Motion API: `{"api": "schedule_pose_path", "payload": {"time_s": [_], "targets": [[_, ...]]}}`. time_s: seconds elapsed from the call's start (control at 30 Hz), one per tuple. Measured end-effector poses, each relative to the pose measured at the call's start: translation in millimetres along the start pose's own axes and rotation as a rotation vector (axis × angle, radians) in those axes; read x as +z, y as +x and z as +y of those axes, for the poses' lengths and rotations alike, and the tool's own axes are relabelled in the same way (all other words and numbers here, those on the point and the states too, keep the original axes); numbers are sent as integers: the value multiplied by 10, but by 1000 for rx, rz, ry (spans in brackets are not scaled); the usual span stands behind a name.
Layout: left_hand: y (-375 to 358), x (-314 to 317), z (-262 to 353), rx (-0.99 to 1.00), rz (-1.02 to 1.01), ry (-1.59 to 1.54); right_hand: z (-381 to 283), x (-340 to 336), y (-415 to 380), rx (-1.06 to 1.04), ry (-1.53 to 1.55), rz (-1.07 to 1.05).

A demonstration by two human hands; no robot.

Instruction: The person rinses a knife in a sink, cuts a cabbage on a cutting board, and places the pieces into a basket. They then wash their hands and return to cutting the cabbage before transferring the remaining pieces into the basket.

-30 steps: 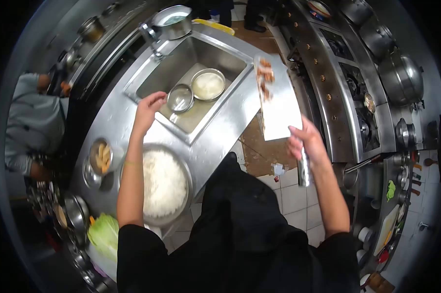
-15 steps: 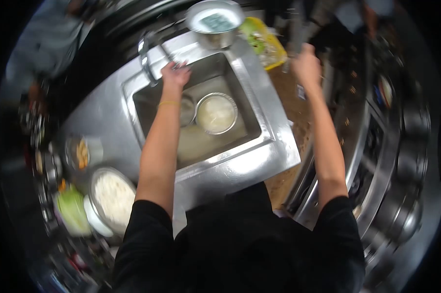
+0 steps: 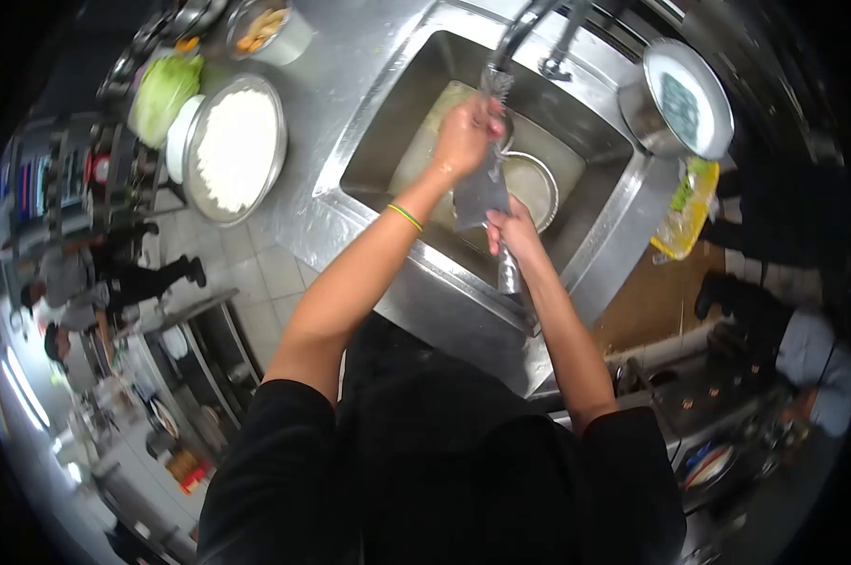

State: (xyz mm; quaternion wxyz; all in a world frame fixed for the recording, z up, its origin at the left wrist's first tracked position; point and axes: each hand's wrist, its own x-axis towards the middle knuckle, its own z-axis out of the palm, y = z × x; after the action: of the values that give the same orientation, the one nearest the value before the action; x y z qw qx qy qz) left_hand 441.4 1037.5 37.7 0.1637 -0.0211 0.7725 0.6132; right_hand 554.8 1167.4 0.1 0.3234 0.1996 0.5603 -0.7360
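Above the sink [image 3: 369, 162], cleaver [image 3: 482, 196] inside the rim, between both hands [image 3: 515, 229].

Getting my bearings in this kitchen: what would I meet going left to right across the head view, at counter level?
Cabbage → metal bowl of white rice → left hand → right hand → metal pot.

Pale tiled floor [image 3: 260, 278]; steel shelving [image 3: 209, 353]; glowing strip lights [image 3: 25, 386].
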Motion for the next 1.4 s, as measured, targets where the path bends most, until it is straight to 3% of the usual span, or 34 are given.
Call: {"api": "schedule_pose_path", "payload": {"time_s": [0.07, 0.1, 0.13, 0.17, 0.23, 0.3, 0.4, 0.43, 0.6, 0.67, 0.7, 0.77, 0.87, 1.03, 1.1, 1.13, 1.2, 1.23, 1.3, 1.37, 1.4], "targets": [[-144, 98, -221, 400, 18, 323, -9, 87, 324, -48, 126, -102], [-306, 145, -169, 119, -175, 254, 39, 155, 459, -65, 112, -128], [-388, 182, -234, 177, -279, 400, 71, 228, 590, -180, 310, -10], [-435, 200, -293, 109, -369, 458, 87, 257, 684, -287, 515, 112], [-424, 219, -298, 125, -374, 551, -102, 166, 608, -348, 510, 90], [-309, 240, -394, 128, -406, 612, -230, -86, 289, -158, 6, -121], [-36, 229, -385, 156, -408, 897, 14, -331, 170, -49, 168, -80], [122, 183, -517, 211, -377, 890, -41, -270, -69, -37, 247, 37], [485, -290, -579, 8, -329, 1273, 48, -364, -184, -136, 104, -107], [252, -334, -480, 182, -56, 1195, -198, -287, -222, -145, 57, -33], [284, -356, -795, 381, 70, 988, -148, -245, -29, -141, 75, 31], [77, -79, -661, 449, -48, 422, -176, -126, 265, -167, 63, 116], [36, 4, -524, 481, -86, 444, -309, 25, 540, -260, -87, 50], [-300, -24, -767, 526, -70, 552, -364, -45, 607, -300, 57, -5], [-377, -265, -900, 43, -271, 184, -218, -151, 607, -273, 21, 125], [-326, -307, -892, 35, -278, 185, -198, -205, 589, -223, -37, 100], [-82, -313, -801, -109, -15, -163, -169, -166, 473, -163, -197, 89], [56, -236, -683, -91, 6, -169, -189, -147, 436, -110, -361, 77], [358, -105, -659, -75, 29, -176, -125, -103, 468, -101, -308, -19], [745, 6, -999, 29, 68, 57, -115, -13, 395, -10, -27, -87], [735, 109, -870, 24, 64, 58, -67, 14, 462, 11, 87, -99]]}}
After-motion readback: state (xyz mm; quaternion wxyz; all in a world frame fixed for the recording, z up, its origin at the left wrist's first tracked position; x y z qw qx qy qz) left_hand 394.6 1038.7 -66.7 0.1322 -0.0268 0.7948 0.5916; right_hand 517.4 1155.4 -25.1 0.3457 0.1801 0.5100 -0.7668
